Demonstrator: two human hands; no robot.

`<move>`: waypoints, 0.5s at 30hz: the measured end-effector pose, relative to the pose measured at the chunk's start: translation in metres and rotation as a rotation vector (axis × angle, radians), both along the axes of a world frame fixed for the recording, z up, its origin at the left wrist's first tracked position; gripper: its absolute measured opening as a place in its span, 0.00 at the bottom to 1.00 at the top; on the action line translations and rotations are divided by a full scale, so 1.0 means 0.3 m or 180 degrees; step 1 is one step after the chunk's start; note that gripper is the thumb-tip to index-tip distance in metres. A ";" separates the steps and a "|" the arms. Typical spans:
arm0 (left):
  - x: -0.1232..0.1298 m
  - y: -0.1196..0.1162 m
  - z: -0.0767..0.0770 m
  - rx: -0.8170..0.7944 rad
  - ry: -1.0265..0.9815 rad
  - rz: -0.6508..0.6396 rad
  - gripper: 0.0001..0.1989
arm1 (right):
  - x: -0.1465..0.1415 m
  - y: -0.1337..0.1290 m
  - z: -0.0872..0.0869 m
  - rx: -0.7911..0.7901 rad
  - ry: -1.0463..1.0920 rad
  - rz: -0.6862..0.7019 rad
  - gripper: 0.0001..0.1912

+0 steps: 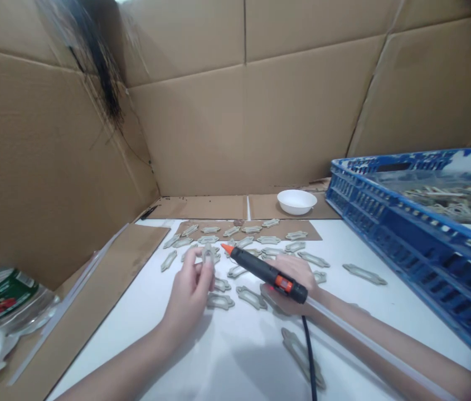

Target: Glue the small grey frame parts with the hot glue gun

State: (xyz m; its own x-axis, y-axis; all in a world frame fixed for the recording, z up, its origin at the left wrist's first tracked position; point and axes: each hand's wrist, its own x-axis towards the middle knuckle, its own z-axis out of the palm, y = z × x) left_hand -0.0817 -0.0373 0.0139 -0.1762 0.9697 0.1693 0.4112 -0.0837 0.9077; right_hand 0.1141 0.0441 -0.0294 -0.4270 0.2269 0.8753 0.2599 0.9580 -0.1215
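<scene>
Pinched upright between the fingers and thumb of my left hand (195, 277) is a small grey-green frame (208, 255). My right hand (291, 278) is closed round a black glue gun (256, 266) with an orange tip, which points left toward the held frame, a short gap away. A clear glue stick (360, 332) runs out of its back end, and a black cord (308, 351) hangs below. Several similar frames lie around my hands on the white table, among them one (252, 297) between my hands and one (302, 356) nearer the front.
A blue crate (389, 223) holding many frames stands at the right. Behind the frames sit a cardboard strip (310, 231) and a white bowl (296, 202). At the left are a cardboard sheet (110, 295) and a plastic bottle (5, 295). Cardboard walls (202, 133) enclose the back and left.
</scene>
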 end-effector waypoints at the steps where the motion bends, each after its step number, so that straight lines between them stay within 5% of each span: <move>1: 0.012 -0.009 -0.008 -0.0045 -0.0101 -0.0023 0.09 | 0.002 0.002 -0.004 0.0041 -0.0017 -0.0014 0.11; 15: 0.039 -0.031 0.001 -0.0124 -0.0437 0.0022 0.17 | 0.007 -0.012 0.020 0.0333 -0.0756 0.0230 0.10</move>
State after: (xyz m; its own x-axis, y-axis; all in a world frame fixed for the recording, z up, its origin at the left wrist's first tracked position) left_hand -0.0700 -0.0466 0.0143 -0.2018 0.9737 0.1053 0.2835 -0.0448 0.9579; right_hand 0.1163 0.0404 -0.0236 -0.6352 0.1018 0.7656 0.1997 0.9792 0.0355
